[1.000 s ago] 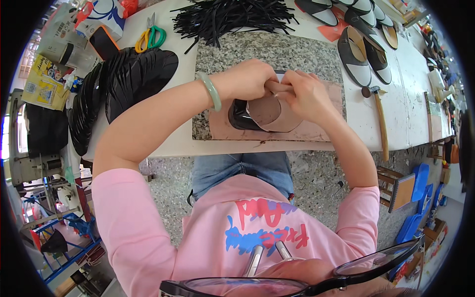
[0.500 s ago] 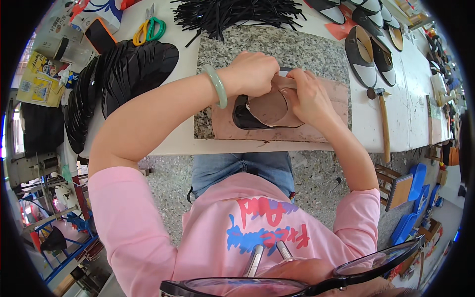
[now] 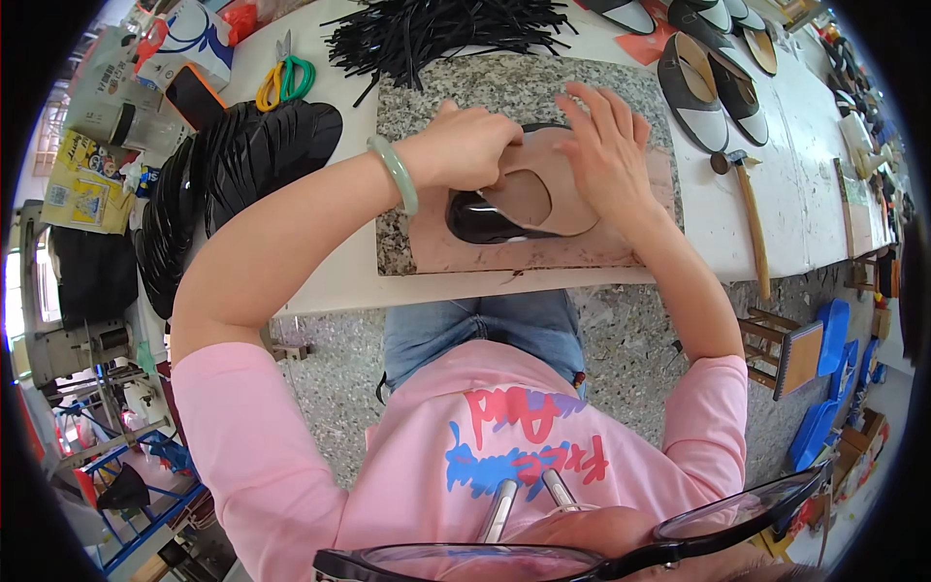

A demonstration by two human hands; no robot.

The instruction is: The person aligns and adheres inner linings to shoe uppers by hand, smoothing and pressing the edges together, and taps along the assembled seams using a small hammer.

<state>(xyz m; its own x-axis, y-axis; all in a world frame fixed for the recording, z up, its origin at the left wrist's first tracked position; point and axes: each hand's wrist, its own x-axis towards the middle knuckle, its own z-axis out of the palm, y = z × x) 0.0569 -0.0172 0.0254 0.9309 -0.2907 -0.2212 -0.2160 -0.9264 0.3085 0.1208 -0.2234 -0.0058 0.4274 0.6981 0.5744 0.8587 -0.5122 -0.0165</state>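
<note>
A shoe upper [image 3: 485,221], glossy black outside with a beige lining [image 3: 550,157], lies on a pinkish sheet [image 3: 441,250] over a speckled stone slab [image 3: 427,92]. Its oval opening faces up. My left hand [image 3: 467,147], closed, grips the upper's edge at its upper left; the fingertips are partly hidden. Over the right part of the lining, my right hand [image 3: 611,160] is open with fingers spread, and nothing shows in it. Whether its thumb touches the lining I cannot tell.
Black strips [image 3: 427,39] are heaped behind the slab. To the left lie black glossy pieces [image 3: 262,145], scissors [image 3: 285,78] and a phone [image 3: 195,95]. A hammer [image 3: 752,213] and several shoes [image 3: 693,92] are on the right. A stool [image 3: 781,349] stands beyond the table edge.
My right hand has opened and lifted off the lining, its fingers now spread. More of the lining shows, lying smooth across the upper. My left hand has shifted slightly left, still gripping.
</note>
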